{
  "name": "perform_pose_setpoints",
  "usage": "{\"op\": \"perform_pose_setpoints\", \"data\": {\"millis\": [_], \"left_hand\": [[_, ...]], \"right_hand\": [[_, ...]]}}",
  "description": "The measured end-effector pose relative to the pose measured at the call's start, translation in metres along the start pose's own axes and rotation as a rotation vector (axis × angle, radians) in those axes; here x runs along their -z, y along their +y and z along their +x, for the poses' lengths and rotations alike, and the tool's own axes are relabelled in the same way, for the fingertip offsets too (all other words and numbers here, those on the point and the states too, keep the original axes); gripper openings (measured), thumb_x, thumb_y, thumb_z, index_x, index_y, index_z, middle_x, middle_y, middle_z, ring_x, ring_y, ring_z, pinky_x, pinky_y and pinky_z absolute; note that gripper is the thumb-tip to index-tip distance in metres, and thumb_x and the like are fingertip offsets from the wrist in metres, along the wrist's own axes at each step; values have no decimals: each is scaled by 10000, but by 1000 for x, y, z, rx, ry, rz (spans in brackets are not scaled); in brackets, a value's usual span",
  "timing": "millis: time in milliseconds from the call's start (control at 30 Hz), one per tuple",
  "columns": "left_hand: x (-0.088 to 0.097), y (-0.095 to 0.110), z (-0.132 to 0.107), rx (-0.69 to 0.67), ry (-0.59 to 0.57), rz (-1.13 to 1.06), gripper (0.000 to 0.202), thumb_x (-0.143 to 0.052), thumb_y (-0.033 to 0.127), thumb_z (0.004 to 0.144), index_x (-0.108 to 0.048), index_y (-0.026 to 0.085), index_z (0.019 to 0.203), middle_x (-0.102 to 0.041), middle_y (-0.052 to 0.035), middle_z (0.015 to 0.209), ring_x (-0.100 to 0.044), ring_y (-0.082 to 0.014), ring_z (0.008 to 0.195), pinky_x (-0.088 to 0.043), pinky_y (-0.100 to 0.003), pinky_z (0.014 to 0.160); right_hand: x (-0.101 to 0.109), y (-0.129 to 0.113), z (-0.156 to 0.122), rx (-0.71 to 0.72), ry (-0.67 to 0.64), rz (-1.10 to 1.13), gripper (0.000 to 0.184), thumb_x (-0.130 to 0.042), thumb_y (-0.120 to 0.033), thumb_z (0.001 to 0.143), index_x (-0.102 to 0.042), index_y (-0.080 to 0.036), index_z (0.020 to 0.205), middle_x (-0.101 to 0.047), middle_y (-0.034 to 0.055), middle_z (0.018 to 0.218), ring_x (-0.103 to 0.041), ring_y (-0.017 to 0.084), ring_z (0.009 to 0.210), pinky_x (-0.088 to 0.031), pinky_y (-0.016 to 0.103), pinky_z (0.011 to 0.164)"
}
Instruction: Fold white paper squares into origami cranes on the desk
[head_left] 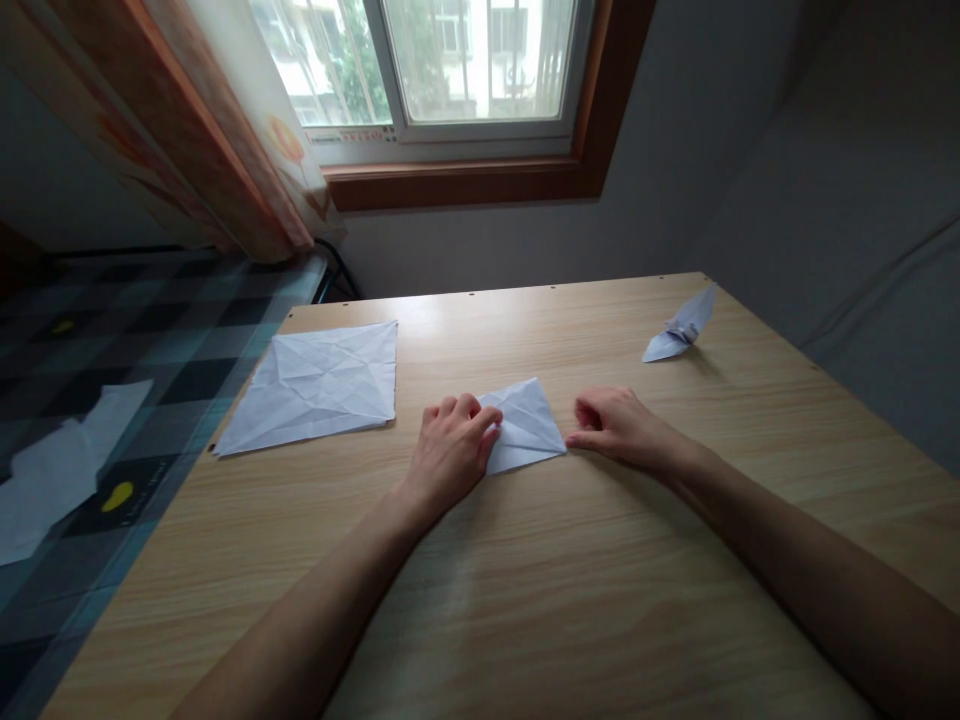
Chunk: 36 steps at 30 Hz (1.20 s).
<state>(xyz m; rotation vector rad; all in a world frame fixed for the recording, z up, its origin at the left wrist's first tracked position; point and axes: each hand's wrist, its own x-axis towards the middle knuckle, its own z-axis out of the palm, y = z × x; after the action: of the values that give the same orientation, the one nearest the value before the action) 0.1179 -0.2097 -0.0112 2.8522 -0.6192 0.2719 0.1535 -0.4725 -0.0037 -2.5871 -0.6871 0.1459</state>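
Note:
A small folded sheet of white paper [525,428] lies on the wooden table in front of me, with crease lines across it. My left hand [454,445] covers its left part, fingers curled and thumb bent over the paper, closed on it; that edge is hidden under the fingers. Just off the paper's right corner, my right hand [611,425] rests with curled fingers. Its thumb tip comes close to the corner, and I cannot tell whether they touch. Nothing shows in that hand.
A larger creased white sheet [330,375] lies flat at the table's left. Toward the far right stands a folded paper figure [682,328] with pointed ends. Left of the wooden table [525,600], white papers [56,480] lie on a checked cloth [45,350]. A window and curtain are behind.

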Motion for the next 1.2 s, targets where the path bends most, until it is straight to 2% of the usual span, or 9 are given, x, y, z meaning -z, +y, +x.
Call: {"op": "perform_pose_setpoints", "data": {"millis": [100, 200, 267, 333, 500, 633, 800, 967, 1200], "left_hand": [[1, -6, 1, -29, 6, -19, 181, -512, 266, 934, -666, 272, 1027, -600, -60, 1035, -514, -234, 967, -373, -399, 852], [2, -13, 2, -92, 27, -53, 172, -555, 232, 916, -710, 282, 969, -607, -56, 1022, -509, -228, 969, -370, -390, 856], [3, -16, 3, -137, 57, -67, 174, -581, 226, 905, -733, 305, 931, -611, -50, 998, -505, -223, 963, -369, -380, 849], [5, -18, 4, -186, 85, -57, 179, -593, 228, 902, -744, 323, 901, -621, -44, 978, -504, -220, 956, -364, -376, 842], [9, -14, 2, -312, 41, 41, 196, -520, 235, 942, -715, 256, 943, -660, -53, 973, -523, -217, 922, -365, -381, 835], [13, -4, -2, -336, -35, 133, 217, -474, 171, 919, -663, 184, 1025, -663, -82, 949, -562, -224, 885, -389, -386, 819], [15, 8, -6, -264, -49, 96, 314, -489, 370, 930, -627, 139, 1092, -666, -136, 1050, -605, -279, 997, -408, -435, 896], [14, 3, -5, -229, -76, 34, 401, -511, 413, 920, -582, 151, 1214, -578, -148, 1328, -545, -309, 1198, -373, -478, 1016], [14, -11, -6, -218, -160, -28, 454, -487, 413, 929, -522, 224, 1341, -477, -130, 1452, -426, -325, 1345, -315, -546, 1081]], "right_hand": [[-5, 7, 0, 70, 153, 114, 165, -669, -257, 760, -586, -175, 878, -623, 11, 808, -562, 166, 700, -403, 282, 659], [-12, 6, 0, 236, 323, 30, 311, -573, -105, 776, -605, -176, 1076, -617, 112, 1153, -569, 250, 1052, -436, 384, 885], [-16, 1, 0, 357, 322, -70, 425, -515, -38, 794, -607, -211, 1170, -552, 113, 1324, -489, 267, 1221, -386, 441, 996], [-21, -4, 1, 446, 271, -142, 466, -483, -13, 819, -617, -240, 1202, -538, 93, 1370, -462, 261, 1272, -370, 456, 1026], [-30, -12, 1, 548, 180, -167, 354, -458, -80, 919, -666, -247, 1151, -625, 84, 1277, -518, 244, 1230, -405, 436, 1011], [-31, -13, -1, 494, 213, -150, 335, -468, -89, 903, -649, -195, 1165, -616, 127, 1263, -566, 242, 1141, -447, 422, 970], [-30, -12, -2, 507, 226, -123, 364, -491, -49, 807, -660, -188, 1097, -655, 115, 1165, -579, 245, 1030, -466, 425, 913], [-29, -12, -2, 543, 293, -62, 391, -477, -22, 755, -662, -178, 1062, -684, 96, 1093, -576, 235, 978, -476, 407, 881], [-27, -9, 2, 471, 293, 86, 260, -467, -114, 901, -684, -220, 996, -697, 70, 1069, -598, 203, 972, -490, 387, 896]]}}
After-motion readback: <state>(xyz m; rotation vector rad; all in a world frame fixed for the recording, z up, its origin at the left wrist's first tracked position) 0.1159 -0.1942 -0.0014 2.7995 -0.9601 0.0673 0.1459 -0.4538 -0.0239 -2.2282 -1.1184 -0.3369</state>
